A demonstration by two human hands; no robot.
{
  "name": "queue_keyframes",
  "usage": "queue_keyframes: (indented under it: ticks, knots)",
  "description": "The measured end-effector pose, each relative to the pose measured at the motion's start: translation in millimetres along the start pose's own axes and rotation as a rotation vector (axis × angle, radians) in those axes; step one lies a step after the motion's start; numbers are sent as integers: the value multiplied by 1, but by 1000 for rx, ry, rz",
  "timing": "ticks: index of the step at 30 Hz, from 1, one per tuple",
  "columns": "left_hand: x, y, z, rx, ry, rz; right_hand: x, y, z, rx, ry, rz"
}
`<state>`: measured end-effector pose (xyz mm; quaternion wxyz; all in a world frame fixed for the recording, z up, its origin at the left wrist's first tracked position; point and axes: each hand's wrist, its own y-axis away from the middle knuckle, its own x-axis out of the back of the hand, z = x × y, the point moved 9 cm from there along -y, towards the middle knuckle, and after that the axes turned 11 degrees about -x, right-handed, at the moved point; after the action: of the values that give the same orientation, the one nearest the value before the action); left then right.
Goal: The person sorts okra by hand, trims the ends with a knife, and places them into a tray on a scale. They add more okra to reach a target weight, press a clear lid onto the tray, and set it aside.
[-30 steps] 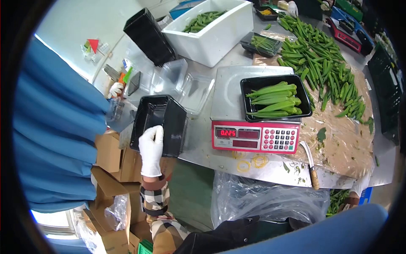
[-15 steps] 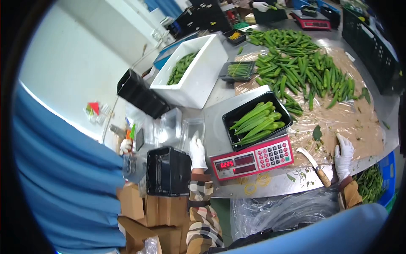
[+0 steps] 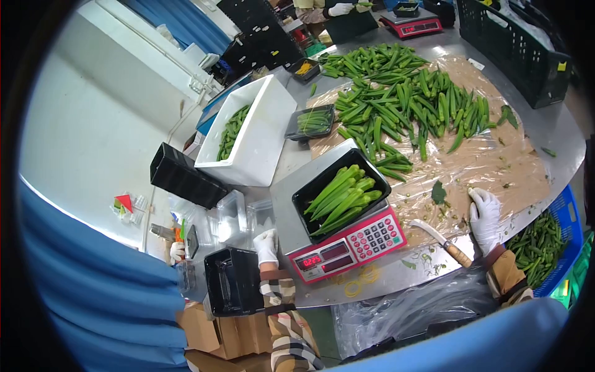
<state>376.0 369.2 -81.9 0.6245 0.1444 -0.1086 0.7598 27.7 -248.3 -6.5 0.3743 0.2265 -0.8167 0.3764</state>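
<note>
My left hand [image 3: 266,249], in a white glove, is at the near edge of a clear plastic lid [image 3: 260,214], its fingers pressed together on it. My right hand [image 3: 485,218], also gloved, rests on the plastic-covered cardboard [image 3: 514,180] with nothing visible in it, fingers slightly bent. A curved knife with a wooden handle [image 3: 457,253] lies just left of it. Between the hands stands a red scale [image 3: 348,246] showing 0.225. On its plate sits a black tray [image 3: 376,175] holding several okra pods [image 3: 344,197].
Loose okra [image 3: 409,105] is heaped beyond the scale. A white foam box [image 3: 273,133] and a wrapped tray [image 3: 310,123] stand behind left. Black trays [image 3: 232,282] are beside my left hand. A blue crate [image 3: 573,232] is at right; a co-worker's gloved hand [image 3: 341,9] shows far back.
The view has shifted, so the table contents appear lower and further left. My left hand's fingers look more bent at the clear lid. The tray remains on the scale, with the same reading.
</note>
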Motion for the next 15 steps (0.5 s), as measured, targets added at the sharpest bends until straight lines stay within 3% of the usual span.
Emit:
queue_keyframes:
  ticks: [3,6,12,15]
  knots:
    - [-1,-3,0,38,11,3,1,0,-1,2,-9,9]
    - [-6,-1,10,-65,-16,-25,2,0,1,1,-10,11]
    - [-1,-2,6,16,-110,-76,0,-2,3,-27,-27,-14]
    - [-1,-1,5,89,13,-22,-2,-2,4,-21,-28,-19]
